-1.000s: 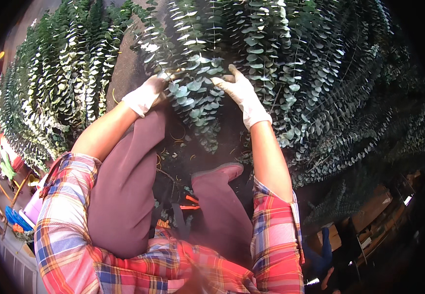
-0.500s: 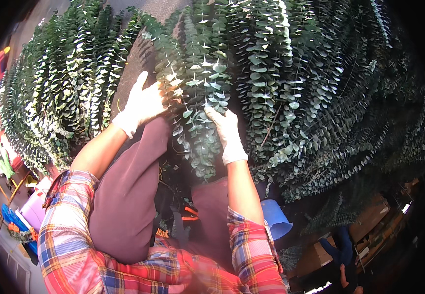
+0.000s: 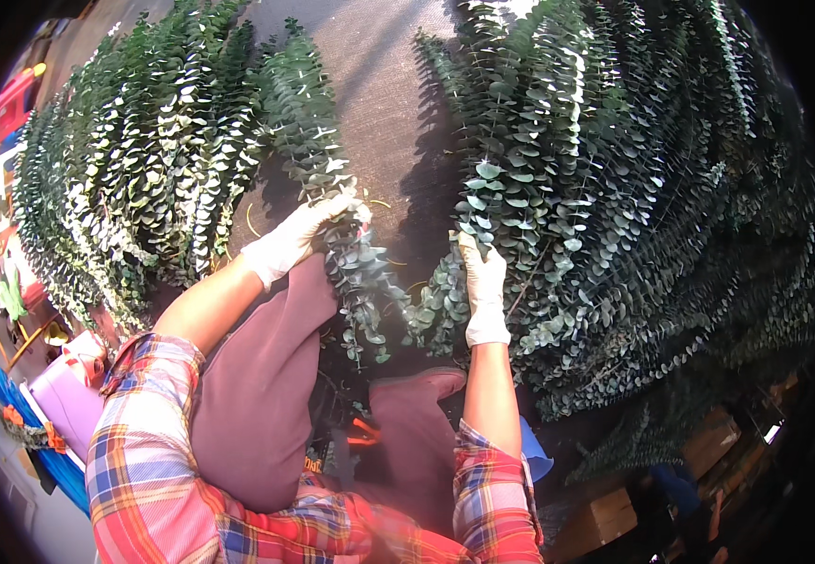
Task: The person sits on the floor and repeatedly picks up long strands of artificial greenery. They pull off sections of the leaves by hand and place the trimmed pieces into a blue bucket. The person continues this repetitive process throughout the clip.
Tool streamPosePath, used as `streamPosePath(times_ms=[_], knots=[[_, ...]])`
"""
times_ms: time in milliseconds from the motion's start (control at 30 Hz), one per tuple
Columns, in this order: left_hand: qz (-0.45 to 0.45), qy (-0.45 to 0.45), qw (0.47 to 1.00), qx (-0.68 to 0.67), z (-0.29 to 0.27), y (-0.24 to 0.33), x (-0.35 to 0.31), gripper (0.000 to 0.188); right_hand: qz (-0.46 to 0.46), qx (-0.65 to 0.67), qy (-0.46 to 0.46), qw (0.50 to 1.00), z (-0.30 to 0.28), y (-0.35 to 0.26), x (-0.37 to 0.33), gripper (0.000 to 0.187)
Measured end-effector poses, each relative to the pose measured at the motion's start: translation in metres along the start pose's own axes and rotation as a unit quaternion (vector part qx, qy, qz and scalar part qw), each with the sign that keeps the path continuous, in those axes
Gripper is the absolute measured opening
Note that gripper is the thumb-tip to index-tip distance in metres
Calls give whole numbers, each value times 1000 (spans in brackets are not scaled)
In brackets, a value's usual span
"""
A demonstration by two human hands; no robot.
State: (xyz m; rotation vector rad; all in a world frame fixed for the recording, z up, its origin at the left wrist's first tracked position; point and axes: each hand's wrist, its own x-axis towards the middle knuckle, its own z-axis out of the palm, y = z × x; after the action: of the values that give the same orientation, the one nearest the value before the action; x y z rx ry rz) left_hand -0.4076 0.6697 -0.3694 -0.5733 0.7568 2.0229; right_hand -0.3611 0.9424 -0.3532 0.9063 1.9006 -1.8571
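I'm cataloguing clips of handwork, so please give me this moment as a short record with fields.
Left hand: gloved, closed around a leafy sprig
Right hand: gloved, touching foliage at the right pile's edge; grip unclear
Greenery: left pile, right pile
Surface: brownish ground between piles
Containers: purple bucket, far left; blue container, lower right

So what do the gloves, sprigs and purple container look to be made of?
Gloves: probably thin rubber, latex-like, whitish; close fit with a short cuff. Exact material unclear.
Sprigs: natural plant matter, apparently mostly matte; small rounded grey-green leaves along the stems, some washed out by glare.
Purple container: likely plastic, smooth; even colour, no visible grain or weave.
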Motion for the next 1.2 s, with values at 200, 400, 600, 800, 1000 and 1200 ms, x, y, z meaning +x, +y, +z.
streamPosePath(times_ms=[200, 400, 600, 800, 1000, 1200], knots=[[79, 65, 995, 19, -2, -13, 23, 46, -70, -218, -44, 972, 28, -4, -10, 34], [201, 125, 950, 204, 28, 7, 5, 65, -17, -48, -40, 998, 28, 14, -22, 33], [399, 207, 773, 448, 51, 24, 2, 54, -8, 82, -62, 995, 38, 11, -33, 39], [137, 161, 827, 521, 66, 13, 25, 30, -8, 54, -123, 991, 57, -10, -33, 42], [243, 149, 941, 180, 68, 13, 26, 21, 19, 133, -78, 988, 53, -17, -19, 32], [357, 186, 894, 196, 67, 80, -15, 31, -18, -34, -22, 999, -1, 48, 7, 27]])
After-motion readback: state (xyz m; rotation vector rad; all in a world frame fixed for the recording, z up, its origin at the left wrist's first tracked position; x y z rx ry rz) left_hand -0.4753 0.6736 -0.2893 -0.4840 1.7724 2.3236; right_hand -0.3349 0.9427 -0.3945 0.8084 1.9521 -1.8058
